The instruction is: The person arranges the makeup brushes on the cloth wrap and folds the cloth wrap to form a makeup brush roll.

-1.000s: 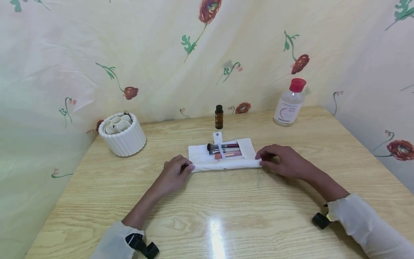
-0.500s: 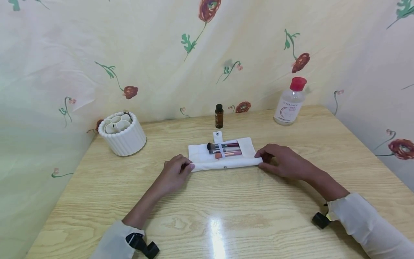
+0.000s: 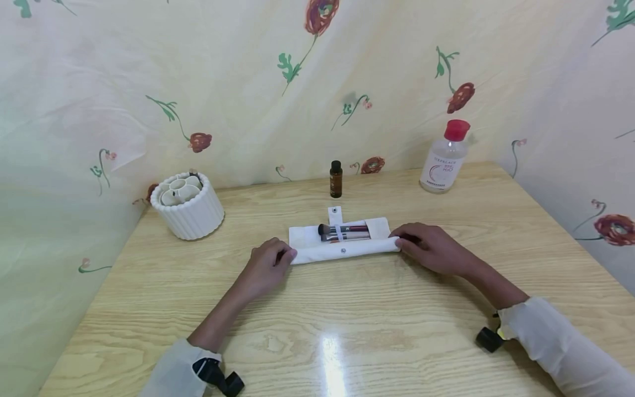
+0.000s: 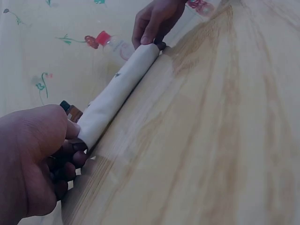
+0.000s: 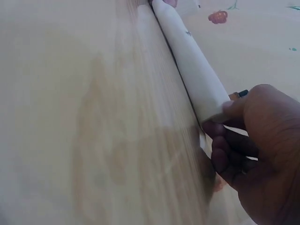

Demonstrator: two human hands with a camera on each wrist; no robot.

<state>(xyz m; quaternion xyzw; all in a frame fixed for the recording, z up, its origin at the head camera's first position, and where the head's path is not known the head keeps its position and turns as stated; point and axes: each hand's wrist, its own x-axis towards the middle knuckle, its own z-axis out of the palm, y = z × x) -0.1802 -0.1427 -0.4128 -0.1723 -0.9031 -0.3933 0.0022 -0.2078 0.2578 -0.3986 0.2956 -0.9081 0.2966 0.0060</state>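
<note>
A white brush roll (image 3: 317, 255) lies on the wooden table, its near edge rolled into a tube with a metal snap on it. Makeup brushes (image 3: 353, 228) lie under an elastic band on its flat part, their handle ends in a pocket (image 3: 378, 227). A strap (image 3: 334, 215) with a snap sticks out at the far side. My left hand (image 3: 268, 266) pinches the left end of the tube between thumb and fingers. At the opposite end, my right hand (image 3: 434, 248) pinches it likewise. Both wrist views show the tube (image 4: 115, 96) stretched between the two hands.
Behind the roll stands a small brown bottle (image 3: 336, 181) with a black cap. A clear bottle (image 3: 443, 165) with a red cap is at the back right. At the back left is a ribbed white holder (image 3: 190, 212). A flowered cloth (image 3: 238, 110) hangs behind the table.
The rolled edge has turned a little away from me, bringing its snap up onto the front and covering most of the pink brush. Both hands stay at the ends.
</note>
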